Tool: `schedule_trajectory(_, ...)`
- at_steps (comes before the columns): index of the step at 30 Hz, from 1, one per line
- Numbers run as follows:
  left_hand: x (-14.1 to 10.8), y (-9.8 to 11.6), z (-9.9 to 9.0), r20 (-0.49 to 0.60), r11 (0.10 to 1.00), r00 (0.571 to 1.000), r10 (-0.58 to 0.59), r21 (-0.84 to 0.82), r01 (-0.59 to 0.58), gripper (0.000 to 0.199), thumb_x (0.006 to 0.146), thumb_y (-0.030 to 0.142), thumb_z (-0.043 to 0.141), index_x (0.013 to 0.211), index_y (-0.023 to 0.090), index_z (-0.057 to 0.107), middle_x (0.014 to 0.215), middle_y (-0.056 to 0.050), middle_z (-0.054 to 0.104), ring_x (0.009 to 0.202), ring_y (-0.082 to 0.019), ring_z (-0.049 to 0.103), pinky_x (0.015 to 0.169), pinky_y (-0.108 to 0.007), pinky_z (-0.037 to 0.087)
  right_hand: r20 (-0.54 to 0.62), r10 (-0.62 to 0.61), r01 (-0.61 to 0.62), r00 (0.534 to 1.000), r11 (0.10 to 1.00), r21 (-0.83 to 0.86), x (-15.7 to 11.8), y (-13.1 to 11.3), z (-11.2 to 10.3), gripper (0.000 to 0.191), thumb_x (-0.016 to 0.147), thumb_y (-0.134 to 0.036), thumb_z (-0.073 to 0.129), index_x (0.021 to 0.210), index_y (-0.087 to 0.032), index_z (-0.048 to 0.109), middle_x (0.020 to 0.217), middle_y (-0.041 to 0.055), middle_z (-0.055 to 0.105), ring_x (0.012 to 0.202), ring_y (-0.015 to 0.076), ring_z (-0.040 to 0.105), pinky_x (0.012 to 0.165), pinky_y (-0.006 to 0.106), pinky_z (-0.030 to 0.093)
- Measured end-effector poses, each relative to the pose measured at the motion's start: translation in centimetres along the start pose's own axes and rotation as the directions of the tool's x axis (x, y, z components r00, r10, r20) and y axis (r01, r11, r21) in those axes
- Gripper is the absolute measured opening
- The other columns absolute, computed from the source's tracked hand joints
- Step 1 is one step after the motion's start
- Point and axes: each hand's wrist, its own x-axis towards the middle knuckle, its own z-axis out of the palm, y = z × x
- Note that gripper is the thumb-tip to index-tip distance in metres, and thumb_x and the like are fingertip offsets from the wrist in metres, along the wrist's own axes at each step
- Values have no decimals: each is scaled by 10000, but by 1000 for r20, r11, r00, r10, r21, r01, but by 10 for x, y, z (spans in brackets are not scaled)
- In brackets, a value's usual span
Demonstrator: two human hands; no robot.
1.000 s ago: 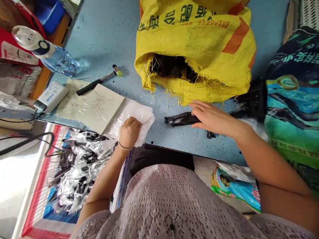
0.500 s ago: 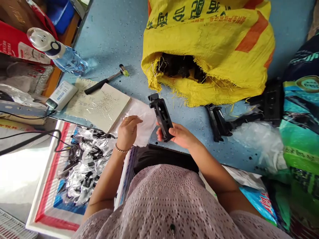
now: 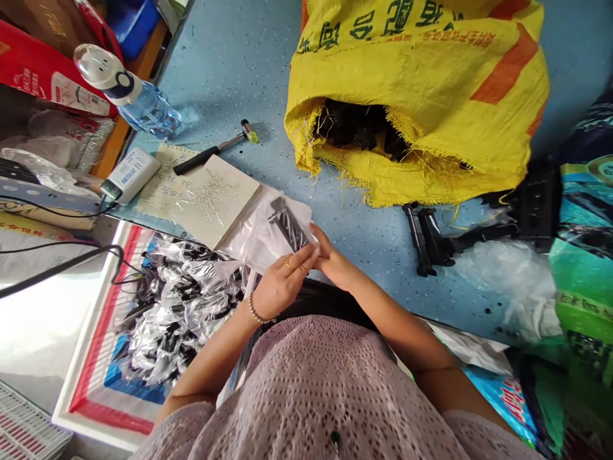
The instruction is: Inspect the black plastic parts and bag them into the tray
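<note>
A black plastic part (image 3: 288, 225) lies inside a thin clear plastic bag (image 3: 261, 239) near the table's front edge. My left hand (image 3: 283, 281) is closed on the bag's near end, its fingers over the lower end of the part. From the right, my right hand (image 3: 338, 263) grips the same end, with its fingers along the bag's right side. The two hands meet there, so the bag's mouth and some fingertips are hidden. More flat bags appear to lie beneath, beside a pale block (image 3: 223, 198) with small bits scattered on it.
A torn yellow woven sack (image 3: 421, 83) holds dark parts. Loose black parts (image 3: 426, 239) and crumpled plastic (image 3: 512, 281) lie on the right. At left are a hammer (image 3: 215, 150), a water bottle (image 3: 148, 105), a white box-shaped device (image 3: 131, 174) and a basket (image 3: 90, 332) of bagged parts.
The black part, bare in my right hand before, is now inside the clear bag. My left hand has moved right and closed on the bag beside my right hand. The view has shifted slightly.
</note>
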Motion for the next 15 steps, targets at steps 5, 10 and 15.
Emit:
schedule_trajectory(5, 6, 7, -2, -34, 999, 999, 19, -34, -20, 729, 956, 121, 571, 1636, 155, 313, 1467, -220, 584, 1337, -296, 627, 1048, -462, 624, 91, -47, 40, 995, 996, 86, -29, -23, 6, 700, 980, -285, 625, 1618, -312, 336, 1601, 101, 459, 1517, 251, 418, 1247, 471, 420)
schedule_trajectory(10, -18, 39, -69, -165, 987, 977, -138, -103, 122, 697, 888, 215, 774, 1525, 210, 492, 1326, -142, 650, 1249, -234, 663, 1066, -362, 602, 378, -146, 30, 914, 955, 296, -56, -55, 3, 588, 1023, -299, 610, 1582, -318, 426, 1589, 79, 505, 1457, 211, 517, 1226, 418, 454)
schedule_trajectory(15, -94, 33, -140, 127, 840, 831, -541, 34, 542, 528, 911, 238, 730, 1421, 271, 598, 1399, -109, 636, 1222, -232, 677, 981, -320, 615, 452, -45, -152, 891, 908, 390, -39, -48, 6, 357, 1005, -345, 658, 1348, -250, 658, 1255, 71, 753, 1151, 164, 728, 1068, 365, 580)
